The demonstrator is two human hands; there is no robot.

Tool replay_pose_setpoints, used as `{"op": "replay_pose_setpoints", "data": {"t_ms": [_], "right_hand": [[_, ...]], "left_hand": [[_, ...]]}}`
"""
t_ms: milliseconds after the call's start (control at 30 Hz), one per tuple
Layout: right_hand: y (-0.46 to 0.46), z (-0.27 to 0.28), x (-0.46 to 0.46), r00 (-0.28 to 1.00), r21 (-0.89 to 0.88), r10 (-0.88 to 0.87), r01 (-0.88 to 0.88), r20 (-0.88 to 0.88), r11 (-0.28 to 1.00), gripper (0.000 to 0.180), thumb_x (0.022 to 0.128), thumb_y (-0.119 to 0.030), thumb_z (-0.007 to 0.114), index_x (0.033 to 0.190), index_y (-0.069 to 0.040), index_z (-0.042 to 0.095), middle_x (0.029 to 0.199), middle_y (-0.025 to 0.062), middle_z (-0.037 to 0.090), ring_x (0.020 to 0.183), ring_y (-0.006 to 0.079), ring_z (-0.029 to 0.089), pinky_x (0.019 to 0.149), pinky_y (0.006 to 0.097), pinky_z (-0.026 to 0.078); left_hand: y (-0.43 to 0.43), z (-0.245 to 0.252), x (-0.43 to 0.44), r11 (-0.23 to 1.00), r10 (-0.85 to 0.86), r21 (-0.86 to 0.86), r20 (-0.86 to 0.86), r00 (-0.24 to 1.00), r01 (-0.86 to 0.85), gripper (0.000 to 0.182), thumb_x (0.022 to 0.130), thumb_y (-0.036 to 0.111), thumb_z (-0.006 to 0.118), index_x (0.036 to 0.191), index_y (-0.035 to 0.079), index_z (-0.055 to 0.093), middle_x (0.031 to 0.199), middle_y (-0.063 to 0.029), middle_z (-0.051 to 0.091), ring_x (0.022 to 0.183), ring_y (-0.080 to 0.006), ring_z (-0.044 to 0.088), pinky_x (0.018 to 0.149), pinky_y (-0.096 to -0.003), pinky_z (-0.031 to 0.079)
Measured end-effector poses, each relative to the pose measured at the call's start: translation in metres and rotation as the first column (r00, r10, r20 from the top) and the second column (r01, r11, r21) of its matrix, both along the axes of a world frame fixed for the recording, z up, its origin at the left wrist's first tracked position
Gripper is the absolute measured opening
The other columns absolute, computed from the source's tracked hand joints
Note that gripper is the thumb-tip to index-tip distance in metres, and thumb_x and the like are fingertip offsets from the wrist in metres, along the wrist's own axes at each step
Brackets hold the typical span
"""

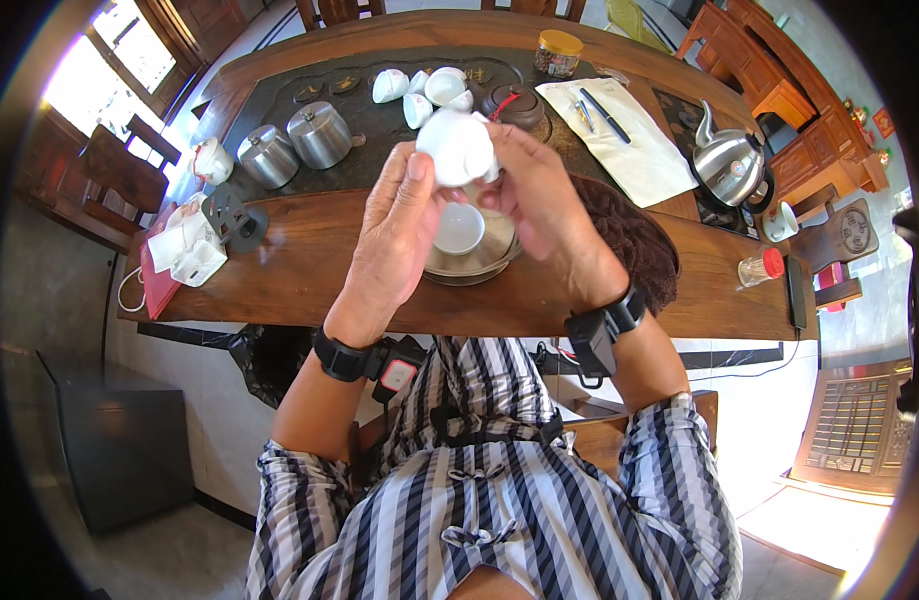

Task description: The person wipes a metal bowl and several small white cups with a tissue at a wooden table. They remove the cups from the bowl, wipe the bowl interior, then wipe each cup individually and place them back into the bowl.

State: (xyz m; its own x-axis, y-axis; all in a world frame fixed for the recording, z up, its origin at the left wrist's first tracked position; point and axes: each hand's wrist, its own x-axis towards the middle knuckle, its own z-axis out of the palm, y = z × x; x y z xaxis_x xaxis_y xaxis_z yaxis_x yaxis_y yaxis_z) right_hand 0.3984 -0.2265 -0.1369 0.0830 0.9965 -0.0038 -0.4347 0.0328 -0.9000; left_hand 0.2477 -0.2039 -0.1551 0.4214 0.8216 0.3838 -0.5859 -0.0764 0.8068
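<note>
Up in front of me, above the table, a white porcelain vessel is tilted between my two hands. My left hand grips its left side, thumb on the near face. On its right side, the fingers of my right hand close around the edge; part of the vessel is hidden there. Directly below, a white bowl sits in a round metal basin, partly covered by my hands. Several white teacups stand or lie beyond, beside a dark brown clay teapot with a red cord.
Two steel canisters stand left on the dark tea tray. A brown towel lies right of the basin. Farther right are a white cloth with pens, a steel kettle and a toothpick jar. Tissues lie left.
</note>
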Motion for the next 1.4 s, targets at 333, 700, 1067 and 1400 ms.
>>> {"op": "replay_pose_setpoints", "data": {"t_ms": [333, 700, 1067, 1400], "right_hand": [[-0.020, -0.011, -0.043, 0.979, 0.123, -0.164, 0.178, -0.121, 0.976, 0.024, 0.100, -0.013, 0.061, 0.118, 0.002, 0.054, 0.102, 0.0077, 0.065, 0.089, 0.0128, 0.064, 0.076, 0.0272, 0.055], [-0.028, -0.003, -0.020, 0.327, 0.808, -0.763, 0.001, 0.557, 0.590, 0.020, 0.086, -0.006, 0.076, 0.105, -0.005, 0.068, 0.104, 0.0133, 0.063, 0.087, 0.0238, 0.063, 0.074, 0.0316, 0.053], [0.000, -0.001, 0.001, 0.818, 0.512, -0.388, 0.136, 0.425, 0.848, 0.025, 0.099, -0.025, 0.065, 0.104, -0.001, 0.060, 0.094, 0.0054, 0.064, 0.086, 0.0124, 0.061, 0.073, 0.0305, 0.053], [-0.002, -0.006, 0.002, 0.970, 0.186, -0.237, 0.244, -0.058, 0.952, 0.029, 0.100, -0.028, 0.065, 0.110, -0.001, 0.062, 0.097, 0.0022, 0.066, 0.091, 0.0082, 0.058, 0.081, 0.0253, 0.048]], "left_hand": [[-0.007, -0.001, 0.005, 0.915, 0.366, 0.237, -0.145, 0.919, -0.327, 0.034, 0.108, 0.030, 0.049, 0.120, 0.001, 0.062, 0.104, 0.0008, 0.060, 0.096, -0.0056, 0.052, 0.083, -0.0233, 0.045], [-0.004, -0.003, -0.009, 0.924, 0.336, 0.284, -0.288, 0.897, -0.256, 0.029, 0.109, 0.022, 0.045, 0.121, 0.000, 0.060, 0.098, 0.0006, 0.062, 0.089, -0.0054, 0.054, 0.080, -0.0235, 0.048], [0.004, -0.002, -0.018, 0.971, 0.067, 0.238, -0.346, 0.936, 0.019, 0.030, 0.108, 0.021, 0.048, 0.127, 0.000, 0.058, 0.114, -0.0049, 0.061, 0.101, -0.0128, 0.060, 0.090, -0.0277, 0.048], [0.000, -0.007, 0.001, 0.924, -0.193, -0.284, 0.235, 0.953, 0.257, 0.022, 0.104, 0.024, 0.056, 0.122, 0.014, 0.063, 0.126, -0.0018, 0.063, 0.116, -0.0163, 0.056, 0.097, -0.0363, 0.043]]}}
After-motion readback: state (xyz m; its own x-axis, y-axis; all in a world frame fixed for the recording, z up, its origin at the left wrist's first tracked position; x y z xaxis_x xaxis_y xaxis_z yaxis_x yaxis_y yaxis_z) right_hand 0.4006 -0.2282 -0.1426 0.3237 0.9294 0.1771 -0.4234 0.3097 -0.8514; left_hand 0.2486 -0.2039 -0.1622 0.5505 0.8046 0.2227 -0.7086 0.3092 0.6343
